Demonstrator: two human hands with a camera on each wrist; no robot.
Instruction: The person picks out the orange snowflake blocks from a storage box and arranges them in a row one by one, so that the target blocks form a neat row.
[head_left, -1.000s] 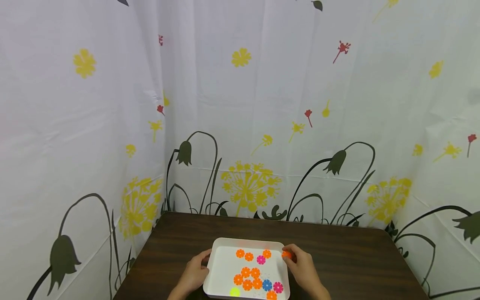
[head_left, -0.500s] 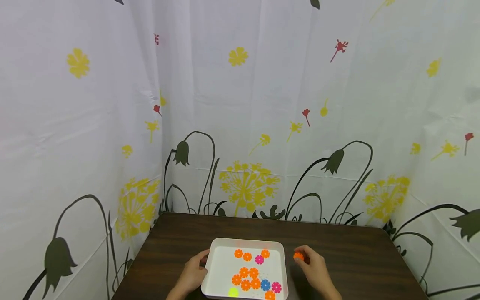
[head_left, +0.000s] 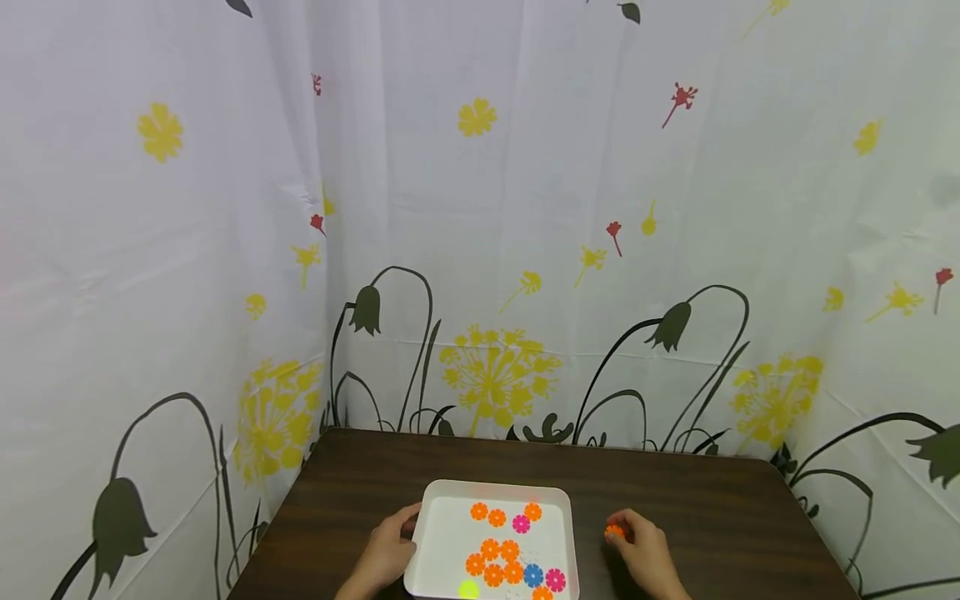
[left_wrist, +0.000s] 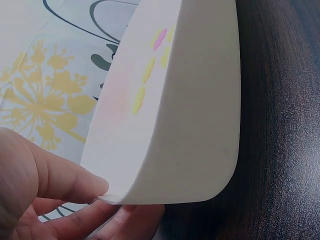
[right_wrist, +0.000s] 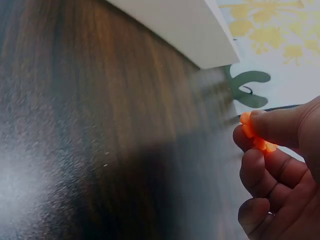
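A shallow white tray point(head_left: 450, 533) stands on the table with flower-shaped discs in it. Most are orange point(head_left: 490, 549); there are also pink discs point(head_left: 556, 580), a blue disc point(head_left: 533, 575) and a yellow-green disc point(head_left: 468, 590). My left hand point(head_left: 384, 550) grips the tray's left side; in the left wrist view the thumb point(left_wrist: 75, 180) lies on the rim at a corner, with fingers beneath. To the right of the tray, my right hand point(head_left: 647, 554) pinches an orange flower-shaped disc point(right_wrist: 259, 135) between thumb and index finger, above the tabletop.
The dark wood-grain table point(head_left: 720, 517) reaches back to a white curtain point(head_left: 570, 183) printed with flowers, which hangs behind and along both sides. In the right wrist view the tray's outer wall point(right_wrist: 180, 25) rises close to the right hand.
My right hand has moved right and nearer me, from over the tray's right rim to above the table, carrying the orange disc. My left hand keeps its grip on the tray.
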